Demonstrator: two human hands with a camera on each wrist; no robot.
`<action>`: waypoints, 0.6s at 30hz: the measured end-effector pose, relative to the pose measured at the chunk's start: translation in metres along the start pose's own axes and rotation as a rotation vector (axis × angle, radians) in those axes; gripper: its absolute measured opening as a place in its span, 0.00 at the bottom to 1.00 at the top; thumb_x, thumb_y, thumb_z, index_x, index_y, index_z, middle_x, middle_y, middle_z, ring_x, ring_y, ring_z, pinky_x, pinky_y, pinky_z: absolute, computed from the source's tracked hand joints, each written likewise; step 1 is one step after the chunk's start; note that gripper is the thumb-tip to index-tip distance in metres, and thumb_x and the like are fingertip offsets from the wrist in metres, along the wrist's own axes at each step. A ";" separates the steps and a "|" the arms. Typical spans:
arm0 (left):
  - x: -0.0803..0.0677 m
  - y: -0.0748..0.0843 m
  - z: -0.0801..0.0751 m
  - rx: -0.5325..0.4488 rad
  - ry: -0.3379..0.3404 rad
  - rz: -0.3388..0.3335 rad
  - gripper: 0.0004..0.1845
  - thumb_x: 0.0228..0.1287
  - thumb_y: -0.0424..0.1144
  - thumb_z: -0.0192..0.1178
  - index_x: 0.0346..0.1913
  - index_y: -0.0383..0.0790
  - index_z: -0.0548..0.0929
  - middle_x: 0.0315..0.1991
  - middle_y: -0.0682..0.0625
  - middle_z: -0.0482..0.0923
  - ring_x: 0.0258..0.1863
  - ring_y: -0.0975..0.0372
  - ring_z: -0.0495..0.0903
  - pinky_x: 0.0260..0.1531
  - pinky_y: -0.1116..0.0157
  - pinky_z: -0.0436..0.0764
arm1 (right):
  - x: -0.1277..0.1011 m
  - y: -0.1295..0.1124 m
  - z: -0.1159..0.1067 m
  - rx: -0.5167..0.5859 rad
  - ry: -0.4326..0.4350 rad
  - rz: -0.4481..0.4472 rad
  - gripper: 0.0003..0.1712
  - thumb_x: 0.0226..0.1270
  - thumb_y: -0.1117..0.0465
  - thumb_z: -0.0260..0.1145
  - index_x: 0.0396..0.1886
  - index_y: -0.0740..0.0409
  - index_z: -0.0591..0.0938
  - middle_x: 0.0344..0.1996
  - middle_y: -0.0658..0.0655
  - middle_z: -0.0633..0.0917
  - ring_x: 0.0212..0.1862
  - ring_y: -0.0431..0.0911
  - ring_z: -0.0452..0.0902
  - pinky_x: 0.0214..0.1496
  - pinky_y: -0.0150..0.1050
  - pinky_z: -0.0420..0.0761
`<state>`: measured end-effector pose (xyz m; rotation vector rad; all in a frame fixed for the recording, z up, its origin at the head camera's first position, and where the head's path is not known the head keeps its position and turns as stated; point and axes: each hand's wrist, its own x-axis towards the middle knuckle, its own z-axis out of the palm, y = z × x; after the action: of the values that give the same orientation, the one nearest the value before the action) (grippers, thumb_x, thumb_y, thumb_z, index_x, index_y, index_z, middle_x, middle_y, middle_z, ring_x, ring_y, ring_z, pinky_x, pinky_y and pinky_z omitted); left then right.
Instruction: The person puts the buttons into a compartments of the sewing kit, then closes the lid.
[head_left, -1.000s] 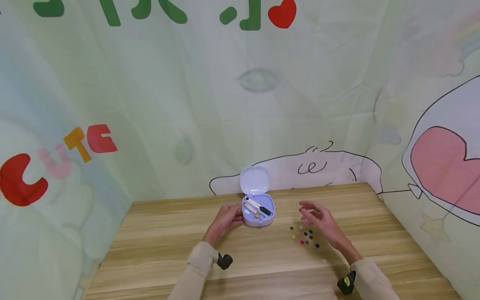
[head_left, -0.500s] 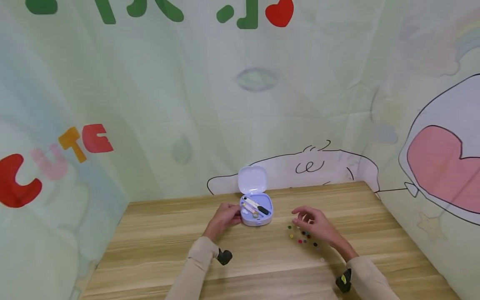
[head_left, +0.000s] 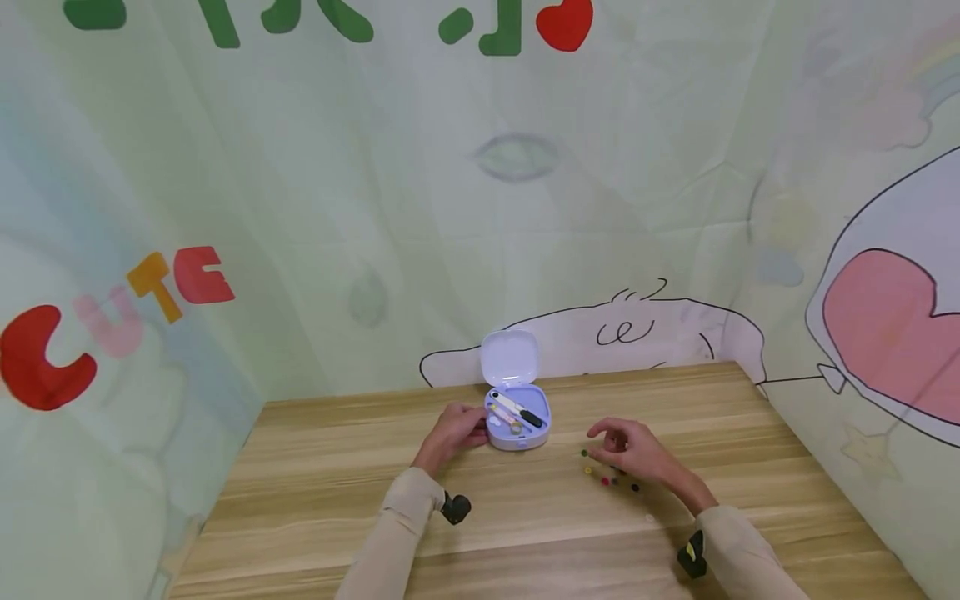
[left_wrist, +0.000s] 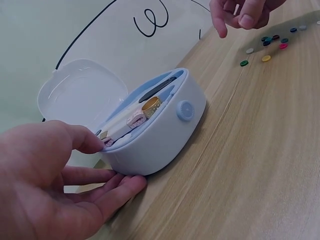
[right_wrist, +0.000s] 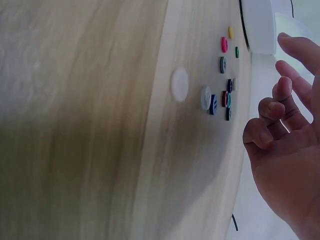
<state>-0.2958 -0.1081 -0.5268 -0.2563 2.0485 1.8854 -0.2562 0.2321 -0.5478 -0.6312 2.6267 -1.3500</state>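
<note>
A small lilac case stands open on the wooden table, its lid tipped up at the back. Inside lie a black-handled tool, a gold ring-shaped piece and small spools. My left hand holds the case's left end, thumb on the rim and fingers against the base. To the right, several small coloured buttons lie scattered. My right hand hovers just above them, fingers loosely curled, with nothing seen in it. In the right wrist view the buttons sit left of the fingers.
A single white button lies apart from the coloured ones, nearer to me. Printed fabric walls close in the table at the back, left and right. Bare wood stretches in front of the case and towards the near edge.
My right hand has dropped from above the table and drawn in over the buttons. The left hand stays on the case, which has not moved.
</note>
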 end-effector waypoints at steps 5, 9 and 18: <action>0.000 0.000 0.001 0.000 -0.001 0.013 0.17 0.75 0.32 0.55 0.55 0.19 0.79 0.39 0.40 0.80 0.34 0.59 0.80 0.42 0.62 0.89 | -0.001 0.001 -0.002 -0.037 -0.025 -0.006 0.16 0.66 0.58 0.75 0.49 0.60 0.84 0.25 0.49 0.77 0.29 0.42 0.72 0.29 0.32 0.76; 0.000 0.000 0.000 0.004 -0.003 0.013 0.17 0.75 0.32 0.54 0.55 0.19 0.79 0.38 0.40 0.80 0.33 0.59 0.81 0.42 0.62 0.89 | -0.001 0.002 -0.002 -0.044 -0.038 -0.011 0.15 0.66 0.59 0.75 0.48 0.60 0.85 0.24 0.49 0.76 0.27 0.41 0.70 0.26 0.31 0.72; -0.002 0.003 0.001 0.025 0.003 0.002 0.17 0.75 0.32 0.54 0.56 0.19 0.79 0.41 0.39 0.81 0.36 0.57 0.81 0.45 0.61 0.89 | 0.001 0.010 0.004 -0.120 -0.030 -0.010 0.13 0.66 0.56 0.75 0.46 0.57 0.87 0.19 0.44 0.73 0.22 0.36 0.67 0.22 0.29 0.67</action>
<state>-0.2948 -0.1068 -0.5235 -0.2508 2.0730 1.8605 -0.2593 0.2332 -0.5583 -0.6756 2.7000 -1.1830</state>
